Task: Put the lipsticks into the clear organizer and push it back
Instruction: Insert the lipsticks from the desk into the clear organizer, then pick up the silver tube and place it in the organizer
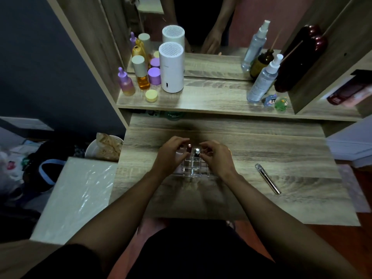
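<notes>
Hands (193, 156) around gridded clear organizer (194, 168)

I'm seeing a dim, murky picture bending at the edges, shadow pooling on the desk (281, 158) around both hands, glare glinting off the plastic wrap (86, 190), details smearing softly.

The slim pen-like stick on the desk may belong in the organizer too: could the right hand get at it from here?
Probably yes. The stick lies alone on bare desk beside the right hand, nothing between them.
</notes>
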